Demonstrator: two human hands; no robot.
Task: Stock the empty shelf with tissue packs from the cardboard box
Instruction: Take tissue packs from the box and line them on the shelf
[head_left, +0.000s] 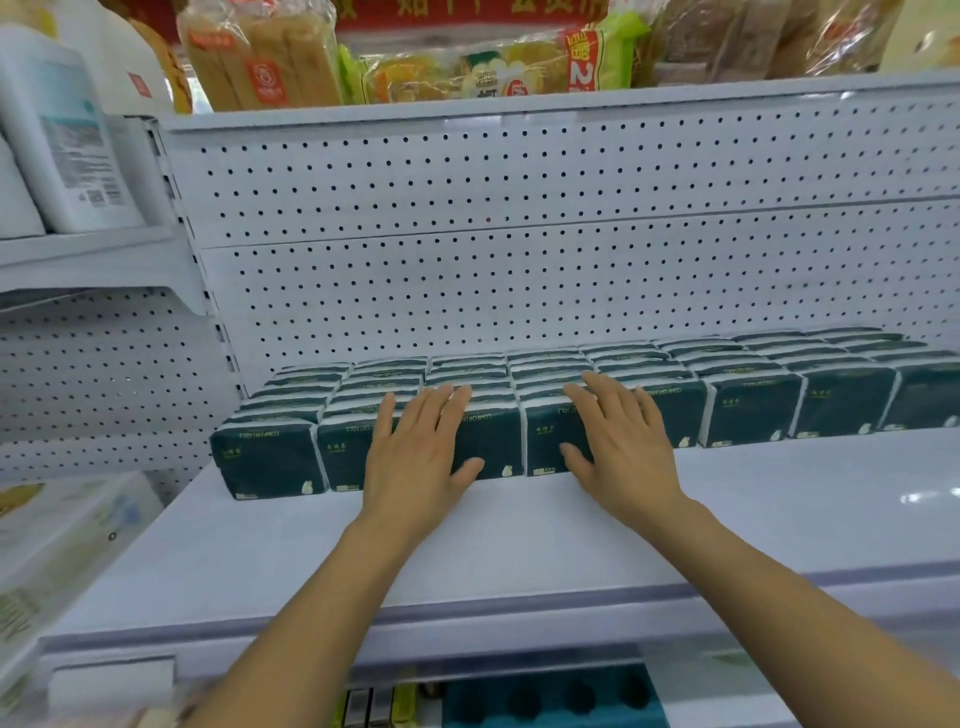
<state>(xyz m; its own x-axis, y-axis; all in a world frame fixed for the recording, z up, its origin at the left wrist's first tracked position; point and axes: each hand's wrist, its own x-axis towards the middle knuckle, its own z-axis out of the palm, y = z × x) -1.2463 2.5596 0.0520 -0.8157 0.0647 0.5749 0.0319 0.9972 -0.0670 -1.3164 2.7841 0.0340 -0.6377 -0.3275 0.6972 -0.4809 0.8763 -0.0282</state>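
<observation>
Dark green tissue packs (566, 410) fill the back of the white shelf (519, 525) in tight rows against the pegboard (519, 286), leaving the front strip bare. The left hand (421, 447) and right hand (618, 441) lie flat, fingers spread, on the front packs, gripping nothing. The cardboard box is out of view. Uneven pressure would likely buckle the soft packs or skew the front row.

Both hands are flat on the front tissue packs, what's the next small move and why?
Probably push the packs back toward the pegboard. The left hand and right hand rest open on the front row of tissue packs, and a wide strip of bare shelf lies in front, room for another row.
</observation>
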